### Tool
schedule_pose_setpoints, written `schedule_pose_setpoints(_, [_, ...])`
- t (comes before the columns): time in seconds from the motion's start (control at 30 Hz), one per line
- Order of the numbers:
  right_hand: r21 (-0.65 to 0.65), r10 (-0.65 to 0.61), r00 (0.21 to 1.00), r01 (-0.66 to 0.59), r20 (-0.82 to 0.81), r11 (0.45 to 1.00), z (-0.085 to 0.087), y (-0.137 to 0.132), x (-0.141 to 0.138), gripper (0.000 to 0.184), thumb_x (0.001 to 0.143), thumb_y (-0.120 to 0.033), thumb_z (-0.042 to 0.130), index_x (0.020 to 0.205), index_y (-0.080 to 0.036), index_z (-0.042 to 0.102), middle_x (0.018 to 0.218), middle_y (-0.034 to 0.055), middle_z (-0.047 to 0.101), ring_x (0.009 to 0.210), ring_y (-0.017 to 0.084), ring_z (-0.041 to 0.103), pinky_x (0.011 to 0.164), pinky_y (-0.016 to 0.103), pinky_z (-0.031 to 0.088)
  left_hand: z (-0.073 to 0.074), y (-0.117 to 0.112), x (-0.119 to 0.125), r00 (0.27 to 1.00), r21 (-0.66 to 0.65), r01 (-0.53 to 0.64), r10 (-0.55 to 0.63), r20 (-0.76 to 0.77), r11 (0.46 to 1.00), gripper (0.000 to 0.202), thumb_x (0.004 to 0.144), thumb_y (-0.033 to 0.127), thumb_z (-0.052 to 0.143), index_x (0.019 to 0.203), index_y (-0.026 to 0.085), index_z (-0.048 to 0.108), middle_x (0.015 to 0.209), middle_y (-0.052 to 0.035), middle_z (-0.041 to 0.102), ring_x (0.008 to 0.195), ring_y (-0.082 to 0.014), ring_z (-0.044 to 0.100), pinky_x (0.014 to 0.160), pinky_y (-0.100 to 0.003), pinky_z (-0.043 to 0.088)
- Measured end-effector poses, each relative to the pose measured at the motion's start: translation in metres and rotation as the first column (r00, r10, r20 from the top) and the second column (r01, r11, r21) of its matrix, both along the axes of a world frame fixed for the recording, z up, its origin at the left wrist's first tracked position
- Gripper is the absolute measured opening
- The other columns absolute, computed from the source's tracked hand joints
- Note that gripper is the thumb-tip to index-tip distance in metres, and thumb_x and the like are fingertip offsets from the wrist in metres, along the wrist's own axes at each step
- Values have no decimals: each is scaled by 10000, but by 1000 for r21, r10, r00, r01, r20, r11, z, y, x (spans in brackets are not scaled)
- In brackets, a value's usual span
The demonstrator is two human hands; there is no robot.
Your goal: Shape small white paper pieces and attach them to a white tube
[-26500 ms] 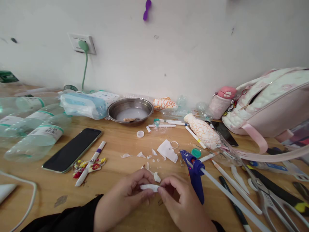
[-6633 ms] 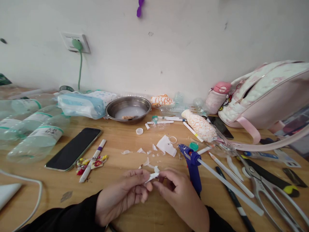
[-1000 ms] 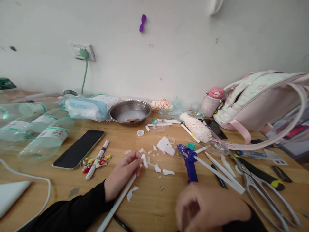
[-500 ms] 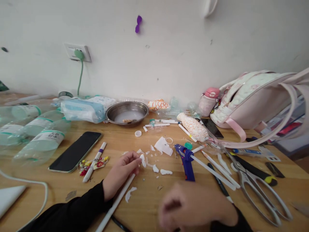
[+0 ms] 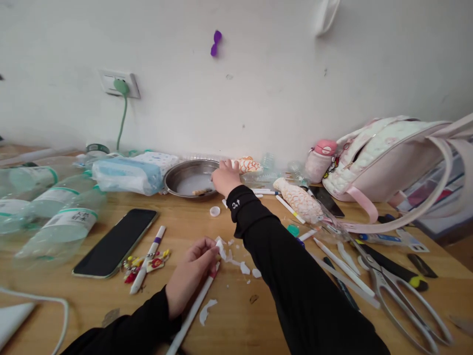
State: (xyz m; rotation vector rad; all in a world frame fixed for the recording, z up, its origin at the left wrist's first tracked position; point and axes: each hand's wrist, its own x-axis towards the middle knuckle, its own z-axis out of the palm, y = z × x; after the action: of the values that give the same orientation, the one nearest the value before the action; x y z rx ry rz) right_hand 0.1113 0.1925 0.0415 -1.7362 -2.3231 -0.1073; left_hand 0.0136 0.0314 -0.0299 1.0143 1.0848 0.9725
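My left hand (image 5: 194,268) is closed, thumb and fingertips pinching a small white scrap (image 5: 221,249). Right beside it a long white stick (image 5: 194,311) with a reddish end lies on the table. More torn white pieces (image 5: 244,268) are scattered past the fingertips. Stretched far forward, my right hand (image 5: 226,178) is at the right rim of the metal bowl (image 5: 173,190), its fingers apart and nothing visible in them. The bowl contains whitish liquid and a brownish piece (image 5: 201,191). Just behind that hand lies an orange-patterned fish shape (image 5: 251,164).
On the right are a second fish shape (image 5: 298,199), large scissors (image 5: 382,276), several pens and a pink-white bag (image 5: 391,158). Plastic bottles (image 5: 68,217), a phone (image 5: 116,241) and a beaded white marker (image 5: 150,259) lie left. My right sleeve mostly hides a blue glue gun.
My right hand has swung from the near table edge forward to the bowl's right rim, its arm now crossing over the glue gun. The left hand keeps its pinch on the scrap.
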Motion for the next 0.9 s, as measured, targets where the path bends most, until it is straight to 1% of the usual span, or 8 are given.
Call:
schedule_pose_setpoints(0.13, [-42,61,995,-58,82,997,-9,26,-7,318,855,-298,528,1147,-173,504,1237,78,477,1073,237,494,883,470,402,1,2,0,1000,20,15,-15,1,1000,235,692,368,592,639,179,461,463,81,465,431,-71,370,463,-186,303])
schedule_pose_setpoints(0.23, [-88,26,996,-18,87,996,-16,37,-13,328,857,-312,522,1153,-173,500,1237,80,477,1076,240,492,887,475,396,3,2,0,999,42,24,-22,-37,999,232,701,373,573,635,180,463,452,82,459,434,-76,366,474,-194,299])
schedule_pose_setpoints(0.3, [-119,-12,997,21,77,993,-21,41,-16,344,857,-333,518,1161,-173,497,1266,83,457,1119,254,459,922,500,353,4,2,0,998,51,23,-21,-55,998,222,697,366,563,625,185,456,450,82,457,432,-80,369,475,-202,297])
schedule_pose_setpoints(0.4, [-159,-32,998,39,50,986,-25,45,-17,390,858,-379,500,1192,-179,481,1332,84,399,1210,277,364,988,538,234,7,3,0,998,42,20,-18,-57,999,220,689,365,554,612,191,443,434,83,448,423,-85,364,473,-207,292])
schedule_pose_setpoints(0.5, [-188,-29,999,32,21,982,-25,46,-15,441,863,-434,464,1225,-182,458,1380,81,347,1276,283,259,1026,546,103,10,2,1,998,29,21,-20,-56,999,225,683,370,560,614,190,444,437,84,443,427,-85,363,476,-203,290])
schedule_pose_setpoints(0.6, [-215,-44,999,43,-1,976,-23,45,-14,494,863,-499,412,1231,-173,459,1400,84,325,1313,277,170,1037,532,9,11,1,1,998,25,18,-17,-53,1000,221,682,370,562,627,189,448,458,86,441,427,-83,362,467,-200,283])
schedule_pose_setpoints(0.8, [-282,-11,1000,5,-20,959,-24,38,-18,694,853,-618,195,1255,-124,471,1423,130,287,1342,268,1,1030,480,-99,6,2,2,998,34,36,-34,-50,999,223,688,374,553,636,187,443,459,87,436,424,-79,353,456,-202,272])
schedule_pose_setpoints(0.9, [-295,-13,999,2,-34,955,-25,35,-19,778,827,-655,167,1238,-82,495,1422,152,278,1339,276,-15,1028,457,-121,6,2,1,998,38,41,-39,-56,998,220,693,369,554,632,185,449,449,87,432,430,-81,352,463,-202,278])
